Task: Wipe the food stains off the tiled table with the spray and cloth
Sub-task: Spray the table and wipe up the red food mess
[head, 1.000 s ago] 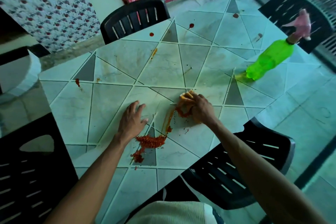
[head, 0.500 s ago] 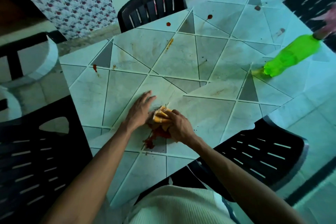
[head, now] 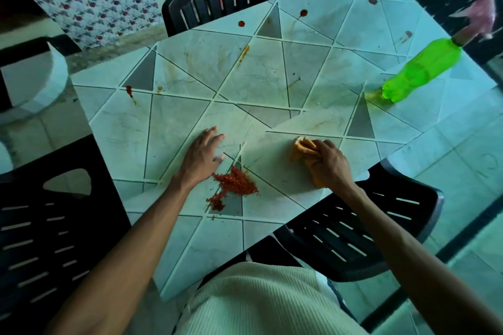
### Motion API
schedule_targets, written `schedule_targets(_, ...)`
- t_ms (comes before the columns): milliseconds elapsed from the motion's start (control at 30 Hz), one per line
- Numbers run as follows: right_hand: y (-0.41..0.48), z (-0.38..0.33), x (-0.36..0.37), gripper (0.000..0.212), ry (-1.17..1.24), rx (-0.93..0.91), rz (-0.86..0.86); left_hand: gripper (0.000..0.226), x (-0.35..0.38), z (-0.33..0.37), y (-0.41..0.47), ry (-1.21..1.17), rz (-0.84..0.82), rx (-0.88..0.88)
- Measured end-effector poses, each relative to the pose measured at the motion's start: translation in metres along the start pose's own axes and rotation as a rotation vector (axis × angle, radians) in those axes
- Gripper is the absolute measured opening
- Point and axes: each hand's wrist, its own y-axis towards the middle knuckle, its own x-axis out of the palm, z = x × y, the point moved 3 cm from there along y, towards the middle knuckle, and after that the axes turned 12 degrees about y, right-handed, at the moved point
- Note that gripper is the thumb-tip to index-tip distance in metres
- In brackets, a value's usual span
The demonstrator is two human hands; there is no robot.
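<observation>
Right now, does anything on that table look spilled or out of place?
Yes. A heap of red crumbs lies spilled on the tiled table beside the left hand. Red drops and a yellow-brown streak mark the far tiles.

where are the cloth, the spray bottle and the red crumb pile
cloth (head: pixel 299 147): head view, on the bare orange fold
spray bottle (head: pixel 422 69): head view, middle of the green body
red crumb pile (head: pixel 236 183): head view, its thickest part
</observation>
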Motion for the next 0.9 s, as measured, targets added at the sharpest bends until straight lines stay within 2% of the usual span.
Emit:
schedule_targets(167,-0.021,-0.006,0.041,0.055,0.121,0.061,-0.075,0.056,0.000,-0.011,-0.017,-0.050,0.039,-0.062)
schedule_targets(400,-0.030,-0.069,0.098,0.063,0.229,0.022,-0.155,0.041,-0.007,-0.038,-0.065,-0.122,0.175,-0.159)
schedule_targets(533,-0.038,-0.105,0.124,0.067,0.281,-0.016,-0.227,0.040,-0.003,-0.050,-0.093,-0.115,0.204,-0.211)
schedule_targets(700,-0.042,-0.130,0.155,0.057,0.201,-0.130,-0.319,0.043,-0.001,-0.056,-0.122,-0.133,0.233,-0.280)
schedule_targets(900,-0.039,-0.139,0.175,0.057,0.013,-0.283,-0.441,0.045,0.005,-0.055,-0.146,-0.142,0.257,-0.312)
